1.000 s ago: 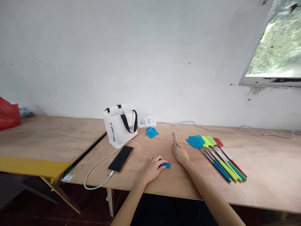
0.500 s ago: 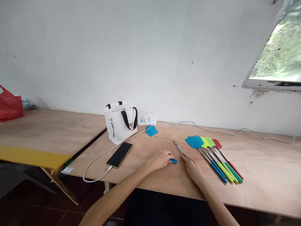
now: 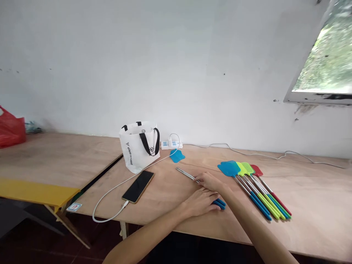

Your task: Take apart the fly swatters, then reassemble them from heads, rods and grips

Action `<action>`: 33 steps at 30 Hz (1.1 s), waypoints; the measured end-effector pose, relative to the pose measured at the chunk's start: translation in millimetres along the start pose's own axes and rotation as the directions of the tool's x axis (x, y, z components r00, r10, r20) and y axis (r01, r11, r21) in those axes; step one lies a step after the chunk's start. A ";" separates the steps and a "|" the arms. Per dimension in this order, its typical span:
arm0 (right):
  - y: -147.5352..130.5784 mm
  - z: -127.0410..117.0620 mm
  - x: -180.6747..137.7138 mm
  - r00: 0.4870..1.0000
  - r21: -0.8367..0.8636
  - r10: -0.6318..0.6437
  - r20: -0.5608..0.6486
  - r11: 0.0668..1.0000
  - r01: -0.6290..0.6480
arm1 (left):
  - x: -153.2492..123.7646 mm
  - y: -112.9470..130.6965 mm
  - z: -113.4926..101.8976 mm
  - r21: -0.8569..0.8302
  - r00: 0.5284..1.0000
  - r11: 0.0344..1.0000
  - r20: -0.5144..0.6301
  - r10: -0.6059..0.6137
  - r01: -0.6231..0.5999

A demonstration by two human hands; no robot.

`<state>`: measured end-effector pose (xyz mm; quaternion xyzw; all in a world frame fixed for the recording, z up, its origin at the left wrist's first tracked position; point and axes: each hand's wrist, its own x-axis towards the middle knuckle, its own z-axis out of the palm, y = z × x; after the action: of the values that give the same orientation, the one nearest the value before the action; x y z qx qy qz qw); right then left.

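Two metal rods (image 3: pixel 184 172) with blue handles (image 3: pixel 220 204) lie slantwise on the table; they look like fly swatter shafts without heads. My right hand (image 3: pixel 211 182) has its fingers closed on the metal rods near their middle. Just in front of it, my left hand (image 3: pixel 200 201) is curled over the blue handles, hiding part of them. Loose blue fly swatter heads (image 3: pixel 176 156) rest near the wall. To the right, several whole fly swatters (image 3: pixel 254 187) in blue, lime, green and red lie side by side.
A phone (image 3: pixel 138 186) on a white charging cable (image 3: pixel 108 190) lies at left. Behind it stands a white bag (image 3: pixel 137 154) beside a power strip (image 3: pixel 172 144). A yellow-edged table (image 3: pixel 38 192) and a red plastic bag (image 3: pixel 11 128) are farther left.
The rods have turned, their bare ends swinging left and their blue handles now at the right. My right hand has moved left, and my hands have come close together over the rods.
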<state>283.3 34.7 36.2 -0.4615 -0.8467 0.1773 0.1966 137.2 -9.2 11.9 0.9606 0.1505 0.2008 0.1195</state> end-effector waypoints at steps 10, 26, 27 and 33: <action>-34.2 -11.0 -44.8 0.944 -0.051 0.205 -0.260 0.973 -0.226 | -2.5 -103.3 -46.5 0.032 0.787 0.851 -0.402 -0.468 0.523; 0.6 27.2 -109.5 0.958 -0.472 0.115 -0.262 0.851 -0.231 | 21.9 -251.5 -69.5 0.203 0.556 0.523 -0.176 -0.812 0.828; 1.8 28.4 -106.0 0.952 -0.499 0.122 -0.279 0.829 -0.253 | 21.2 -252.5 -69.8 0.200 0.561 0.527 -0.190 -0.806 0.826; -12.4 34.9 -72.5 0.929 -0.410 0.134 -0.345 0.869 -0.277 | 11.1 -250.6 -69.0 0.207 0.575 0.537 -0.250 -0.779 0.818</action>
<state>293.2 -37.6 -0.1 -0.6046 -0.7691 -0.0776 0.1922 57.4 238.3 4.6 0.7766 0.6082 0.1595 0.0409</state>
